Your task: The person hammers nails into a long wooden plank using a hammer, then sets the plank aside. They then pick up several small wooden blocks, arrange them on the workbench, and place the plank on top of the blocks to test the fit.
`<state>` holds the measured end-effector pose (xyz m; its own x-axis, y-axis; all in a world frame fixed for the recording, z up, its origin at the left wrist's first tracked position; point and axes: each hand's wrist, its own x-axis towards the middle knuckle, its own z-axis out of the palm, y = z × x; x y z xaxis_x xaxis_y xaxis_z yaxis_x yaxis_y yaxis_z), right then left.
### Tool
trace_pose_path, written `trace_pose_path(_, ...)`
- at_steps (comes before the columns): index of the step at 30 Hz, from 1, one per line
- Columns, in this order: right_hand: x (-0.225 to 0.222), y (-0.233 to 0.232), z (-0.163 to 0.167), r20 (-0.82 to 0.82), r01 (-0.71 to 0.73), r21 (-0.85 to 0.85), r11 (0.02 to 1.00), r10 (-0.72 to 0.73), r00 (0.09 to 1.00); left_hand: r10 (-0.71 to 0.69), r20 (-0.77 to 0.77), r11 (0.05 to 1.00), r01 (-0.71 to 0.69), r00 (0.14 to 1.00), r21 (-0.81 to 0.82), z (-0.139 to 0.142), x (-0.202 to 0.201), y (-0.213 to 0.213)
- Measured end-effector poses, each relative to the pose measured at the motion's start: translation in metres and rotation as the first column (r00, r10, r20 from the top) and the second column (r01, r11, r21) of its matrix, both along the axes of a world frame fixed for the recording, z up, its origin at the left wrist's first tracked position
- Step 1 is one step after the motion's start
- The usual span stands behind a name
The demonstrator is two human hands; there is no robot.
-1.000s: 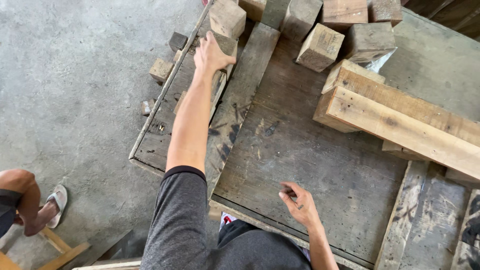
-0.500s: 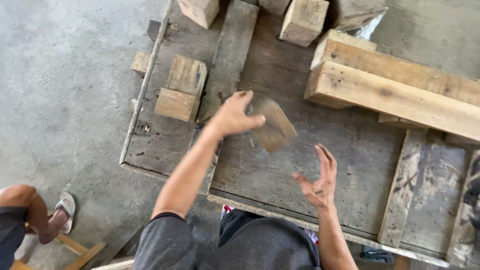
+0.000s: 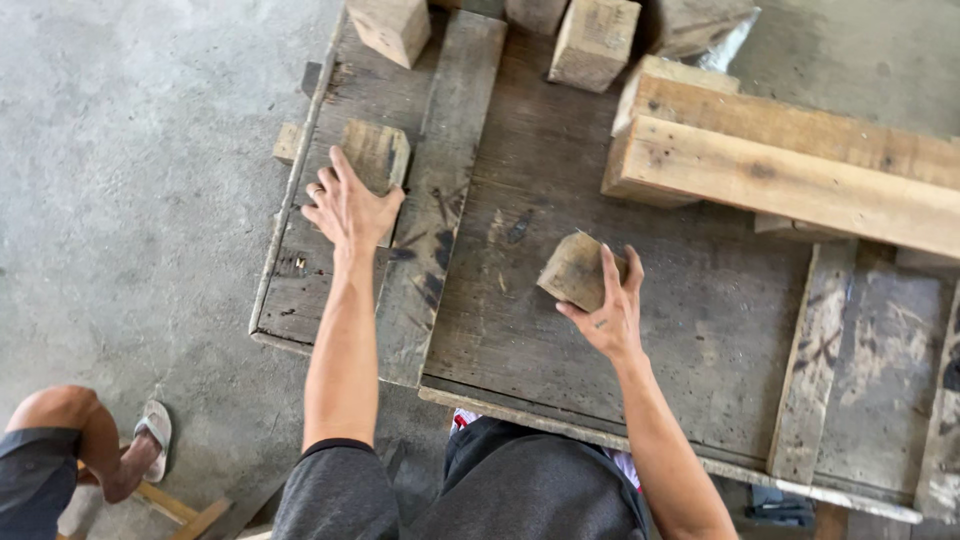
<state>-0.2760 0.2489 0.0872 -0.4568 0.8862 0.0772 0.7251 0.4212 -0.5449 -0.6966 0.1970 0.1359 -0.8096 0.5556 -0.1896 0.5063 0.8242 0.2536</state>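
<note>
My right hand [image 3: 610,315] grips a weathered wooden block [image 3: 577,268] just above the dark plywood board [image 3: 540,330]. My left hand [image 3: 347,207] reaches out to the left and rests with spread fingers on another wooden block [image 3: 377,152] that lies on the worn pallet slats [image 3: 300,290]. My two hands are well apart, the left one farther from me.
Two long pale timber beams [image 3: 800,170] lie across the board at the right. Several more blocks [image 3: 595,40] sit along the far edge. Grey concrete floor [image 3: 130,180] is at the left. Another person's knee and sandalled foot [image 3: 150,430] show at the bottom left.
The block went from my left hand into my right hand. My left hand then swung back out left onto the block on the slats.
</note>
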Motion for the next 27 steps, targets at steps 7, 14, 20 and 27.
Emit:
trace_pose_path(7, 0.030, -0.027, 0.018, -0.030, -0.041, 0.065, 0.997, 0.043, 0.999, -0.194, -0.106, 0.966, 0.170, 0.975, -0.196, 0.066, -0.004, -0.027)
trace_pose_path(14, 0.147, -0.077, 0.022, 0.118, 0.404, 0.161, 0.900, -0.424, 0.898, -0.514, 0.335, 0.851, 0.420, 0.789, 0.316, 0.093, 0.109, -0.049)
trace_pose_path(20, 0.244, -0.060, 0.023, 0.191, 0.833, 0.197, 0.516, -0.854, 0.484, -0.686, 0.658, 0.570, 0.791, 0.310, 0.223, 0.016, 0.294, 0.024)
trace_pose_path(27, 0.325, -0.098, 0.037, -0.033, 0.586, -0.276, 0.762, -0.617, 0.786, -0.900, 0.432, 0.147, 0.975, 0.062, 0.166, -0.007, 0.418, 0.082)
